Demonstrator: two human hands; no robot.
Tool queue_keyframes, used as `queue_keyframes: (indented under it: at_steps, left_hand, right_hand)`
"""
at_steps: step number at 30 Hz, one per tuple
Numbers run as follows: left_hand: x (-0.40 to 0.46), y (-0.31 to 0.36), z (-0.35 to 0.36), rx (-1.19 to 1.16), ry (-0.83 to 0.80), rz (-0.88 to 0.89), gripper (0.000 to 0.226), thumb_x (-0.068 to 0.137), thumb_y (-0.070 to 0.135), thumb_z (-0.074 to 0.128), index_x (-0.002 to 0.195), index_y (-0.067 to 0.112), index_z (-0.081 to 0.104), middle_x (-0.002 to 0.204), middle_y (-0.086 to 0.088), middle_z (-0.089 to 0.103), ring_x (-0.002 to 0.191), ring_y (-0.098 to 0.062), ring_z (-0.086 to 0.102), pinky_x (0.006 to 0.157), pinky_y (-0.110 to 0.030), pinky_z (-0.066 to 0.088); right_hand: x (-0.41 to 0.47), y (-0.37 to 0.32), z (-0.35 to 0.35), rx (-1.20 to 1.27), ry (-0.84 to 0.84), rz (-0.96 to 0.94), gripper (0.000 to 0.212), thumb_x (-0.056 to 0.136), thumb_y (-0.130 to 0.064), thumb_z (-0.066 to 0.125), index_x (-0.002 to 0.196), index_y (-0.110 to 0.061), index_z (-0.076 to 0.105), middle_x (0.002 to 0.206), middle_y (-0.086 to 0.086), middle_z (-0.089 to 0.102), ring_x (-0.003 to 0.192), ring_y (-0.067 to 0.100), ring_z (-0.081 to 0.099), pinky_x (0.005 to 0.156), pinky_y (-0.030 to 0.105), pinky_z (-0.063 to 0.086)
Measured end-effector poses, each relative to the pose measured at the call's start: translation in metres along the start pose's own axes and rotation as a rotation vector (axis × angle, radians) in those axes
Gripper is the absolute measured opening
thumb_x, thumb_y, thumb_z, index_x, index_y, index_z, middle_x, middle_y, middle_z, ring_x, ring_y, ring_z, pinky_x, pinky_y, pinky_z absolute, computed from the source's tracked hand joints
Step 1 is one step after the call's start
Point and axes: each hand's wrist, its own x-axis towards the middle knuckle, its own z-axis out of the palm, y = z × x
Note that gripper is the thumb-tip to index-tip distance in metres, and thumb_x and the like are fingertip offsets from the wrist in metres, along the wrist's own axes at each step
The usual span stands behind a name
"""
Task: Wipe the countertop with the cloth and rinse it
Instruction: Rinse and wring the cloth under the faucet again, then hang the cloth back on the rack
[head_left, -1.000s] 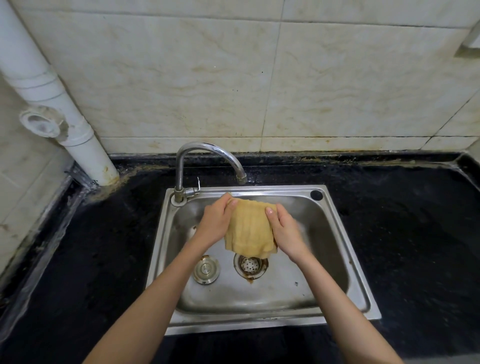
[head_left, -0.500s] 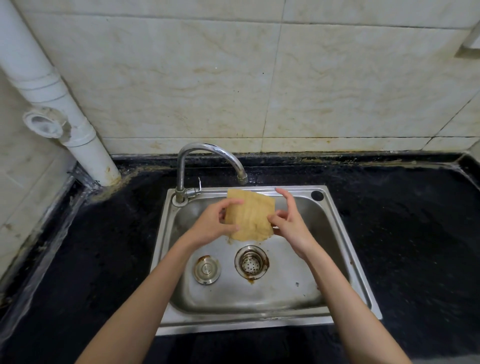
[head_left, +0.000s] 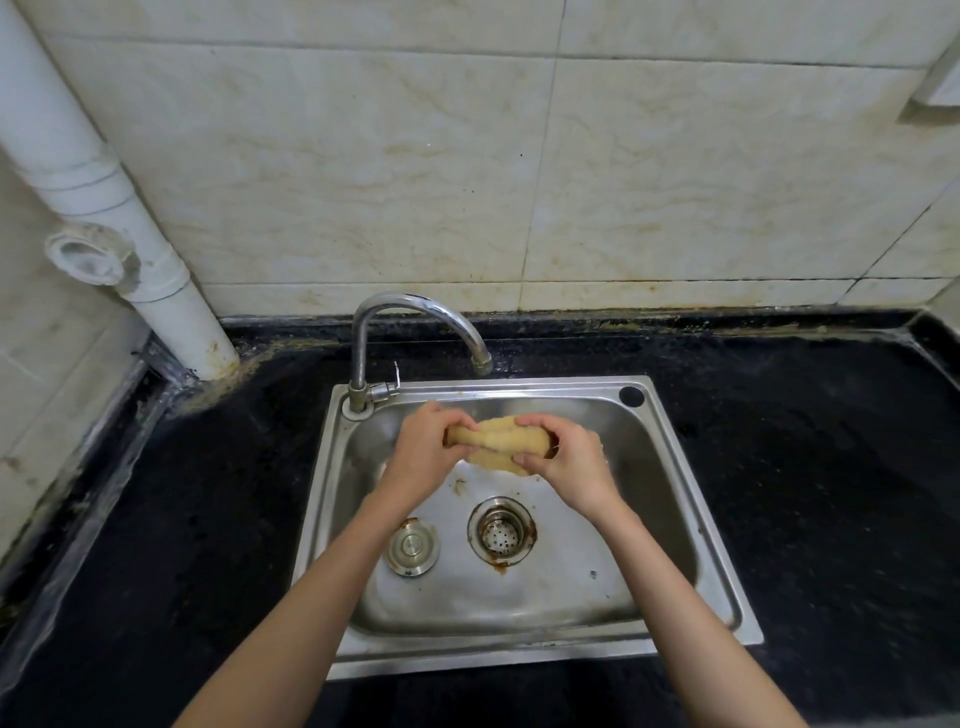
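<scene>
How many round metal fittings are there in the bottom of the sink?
2: a flat plug on the left, and a drain strainer right of it. The hands and cloth may hide others.

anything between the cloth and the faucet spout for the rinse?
Nothing visible. Both the left hand and right hand grip the bunched yellow cloth over the sink; the faucet spout is just above and behind it, with open space between. No water stream is visible.

head view, steeply down, near sink
</scene>
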Motion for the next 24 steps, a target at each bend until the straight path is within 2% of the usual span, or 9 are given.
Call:
queue_keyframes:
  at_steps: [3, 5, 7, 10, 13, 16, 18, 20, 24]
  left_hand:
    - [-0.002, -0.004, -0.001, 0.028, 0.063, 0.147, 0.016, 0.070, 0.010, 0.077, 0.084, 0.018, 0.071, 0.101, 0.005, 0.041, 0.100, -0.013, 0.041, 0.085, -0.023, 0.034]
    - [-0.001, -0.002, -0.008, 0.035, 0.056, 0.235, 0.016, 0.072, 0.007, 0.075, 0.083, 0.017, 0.070, 0.111, 0.006, 0.045, 0.110, -0.011, 0.043, 0.093, -0.025, 0.035]
    - [0.000, 0.002, -0.018, 0.060, 0.043, 0.296, 0.018, 0.073, 0.005, 0.072, 0.086, 0.018, 0.069, 0.104, 0.009, 0.056, 0.099, -0.008, 0.052, 0.086, -0.028, 0.045]
    - [0.006, 0.009, -0.034, 0.104, 0.081, 0.339, 0.027, 0.076, 0.006, 0.070, 0.098, 0.020, 0.067, 0.094, 0.011, 0.065, 0.087, -0.007, 0.058, 0.077, -0.029, 0.051]
    - [0.015, 0.016, -0.057, 0.004, 0.104, 0.267, 0.033, 0.081, 0.011, 0.068, 0.109, 0.026, 0.058, 0.085, 0.017, 0.062, 0.074, 0.005, 0.057, 0.069, -0.011, 0.044]
    - [0.028, 0.026, -0.082, -0.033, 0.130, 0.333, 0.017, 0.087, 0.016, 0.062, 0.099, 0.023, 0.053, 0.069, 0.018, 0.048, 0.061, 0.004, 0.048, 0.057, -0.010, 0.033]
    - [0.040, 0.034, -0.101, 0.014, 0.181, 0.441, 0.005, 0.089, 0.020, 0.053, 0.094, 0.021, 0.053, 0.078, 0.022, 0.045, 0.067, 0.011, 0.046, 0.061, -0.006, 0.032]
    - [0.055, 0.043, -0.120, 0.050, 0.206, 0.510, 0.007, 0.090, 0.025, 0.043, 0.091, 0.026, 0.050, 0.096, 0.021, 0.043, 0.079, 0.009, 0.047, 0.070, -0.005, 0.034]
    - [0.090, 0.075, -0.171, 0.105, 0.403, 0.631, 0.011, 0.089, 0.033, 0.042, 0.091, 0.030, 0.053, 0.104, 0.020, 0.037, 0.080, 0.006, 0.050, 0.070, -0.012, 0.040]
  right_hand:
    - [0.001, 0.007, 0.004, -0.100, 0.103, -0.073, 0.023, 0.068, -0.012, 0.080, 0.088, -0.015, 0.067, 0.096, -0.001, 0.057, 0.090, 0.014, 0.050, 0.075, 0.019, 0.038]
    - [0.003, 0.010, 0.004, -0.186, 0.150, -0.200, 0.023, 0.064, -0.013, 0.082, 0.077, -0.013, 0.063, 0.103, 0.001, 0.052, 0.099, 0.014, 0.044, 0.080, 0.021, 0.034]
    - [0.004, 0.005, -0.001, -0.220, 0.136, -0.331, 0.024, 0.067, -0.011, 0.079, 0.077, -0.013, 0.058, 0.113, 0.003, 0.059, 0.105, 0.016, 0.052, 0.084, 0.028, 0.039]
    - [0.009, -0.011, -0.015, -0.172, 0.043, -0.384, 0.018, 0.080, -0.016, 0.070, 0.092, -0.018, 0.055, 0.094, -0.009, 0.064, 0.080, 0.002, 0.057, 0.068, 0.016, 0.042]
    - [0.023, -0.026, -0.026, -0.100, 0.038, -0.403, 0.022, 0.083, -0.033, 0.064, 0.103, -0.024, 0.059, 0.088, -0.019, 0.057, 0.081, -0.004, 0.053, 0.068, 0.010, 0.039]
    - [0.043, -0.050, -0.039, -0.035, 0.130, -0.490, 0.029, 0.079, -0.048, 0.057, 0.101, -0.029, 0.060, 0.093, -0.026, 0.054, 0.090, -0.003, 0.053, 0.073, 0.009, 0.041]
    - [0.057, -0.071, -0.049, -0.009, 0.174, -0.541, 0.020, 0.081, -0.038, 0.060, 0.099, -0.037, 0.052, 0.094, -0.022, 0.054, 0.088, -0.003, 0.052, 0.070, 0.008, 0.039]
    - [0.071, -0.093, -0.059, -0.053, 0.214, -0.649, 0.026, 0.084, -0.020, 0.060, 0.099, -0.037, 0.047, 0.101, -0.016, 0.050, 0.093, -0.006, 0.047, 0.074, 0.005, 0.036]
    - [0.102, -0.146, -0.091, -0.075, 0.325, -0.824, 0.018, 0.083, -0.006, 0.059, 0.091, -0.022, 0.059, 0.106, 0.001, 0.047, 0.085, -0.008, 0.051, 0.072, 0.001, 0.036]
